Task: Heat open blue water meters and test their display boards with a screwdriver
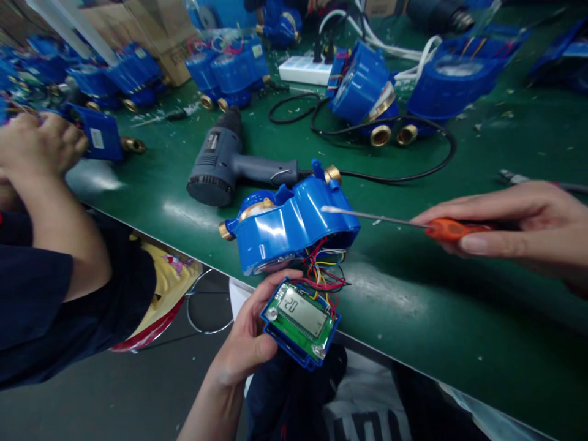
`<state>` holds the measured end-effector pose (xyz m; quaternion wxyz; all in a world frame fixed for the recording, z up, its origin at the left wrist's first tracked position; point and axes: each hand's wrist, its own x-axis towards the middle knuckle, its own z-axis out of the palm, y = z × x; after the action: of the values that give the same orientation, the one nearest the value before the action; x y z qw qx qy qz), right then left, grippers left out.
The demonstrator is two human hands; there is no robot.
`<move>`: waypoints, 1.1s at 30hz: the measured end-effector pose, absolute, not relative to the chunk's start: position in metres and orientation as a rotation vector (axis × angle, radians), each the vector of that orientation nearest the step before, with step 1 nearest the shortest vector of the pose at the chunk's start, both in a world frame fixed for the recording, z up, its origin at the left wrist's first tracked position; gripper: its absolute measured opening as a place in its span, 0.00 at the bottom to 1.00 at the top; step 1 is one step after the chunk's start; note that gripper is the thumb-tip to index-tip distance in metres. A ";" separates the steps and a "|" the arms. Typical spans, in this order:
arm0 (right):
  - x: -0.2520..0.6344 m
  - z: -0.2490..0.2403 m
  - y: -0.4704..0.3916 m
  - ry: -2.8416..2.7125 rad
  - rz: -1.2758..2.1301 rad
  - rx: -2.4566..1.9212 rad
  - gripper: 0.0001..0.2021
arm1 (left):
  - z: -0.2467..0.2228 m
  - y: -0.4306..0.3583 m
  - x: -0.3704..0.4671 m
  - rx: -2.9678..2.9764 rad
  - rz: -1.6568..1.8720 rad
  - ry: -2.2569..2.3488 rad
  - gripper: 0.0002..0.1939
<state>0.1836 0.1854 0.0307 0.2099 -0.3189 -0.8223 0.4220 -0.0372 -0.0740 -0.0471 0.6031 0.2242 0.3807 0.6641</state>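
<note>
My left hand (250, 340) grips a display module (301, 321), a green circuit board with a lit LCD in a blue frame, over the bench's front edge. Red, yellow, white and black wires (324, 269) run from it into a blue water meter (294, 220) lying on its side, with brass threaded ends. In my right hand (509, 229), closed around its orange handle, is a screwdriver (448, 229). Its shaft points left, and the tip appears in front of the meter's blue housing; whether it touches I cannot tell.
A grey heat gun (215, 162) lies behind the meter, its black cord (399, 179) looping right. Farther back are a white power strip (304, 71) and several blue meters (362, 82). At left, a co-worker's hand (43, 144) is beside another meter (98, 131). The green bench (459, 343) slopes across the view.
</note>
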 end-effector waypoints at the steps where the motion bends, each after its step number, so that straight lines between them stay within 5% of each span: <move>1: 0.194 0.028 0.184 -2.281 1.190 -0.921 0.28 | -0.047 -0.075 -0.035 0.501 1.535 0.875 0.33; 8: 0.242 -0.021 0.178 -2.511 0.040 -0.854 0.32 | -0.047 -0.077 -0.018 0.465 1.529 0.969 0.34; 11: 0.235 -0.014 0.165 -2.554 -0.179 -0.750 0.28 | -0.043 -0.077 -0.013 0.478 1.523 0.971 0.34; 16: 0.187 0.031 0.095 -2.401 0.231 -0.577 0.08 | -0.037 -0.077 -0.005 0.546 1.548 1.090 0.33; 21: 0.136 0.033 0.044 -2.323 0.670 -0.437 0.08 | -0.032 -0.077 0.001 0.667 1.579 1.264 0.30; 33: 0.096 0.015 0.040 -2.549 0.284 -0.368 0.12 | -0.032 -0.075 0.000 0.732 1.610 1.408 0.33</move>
<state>0.0965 0.0398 0.0149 0.2717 -0.1367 -0.9468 0.1053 -0.0003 -0.0749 -0.0324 0.4264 0.2928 0.5634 0.6442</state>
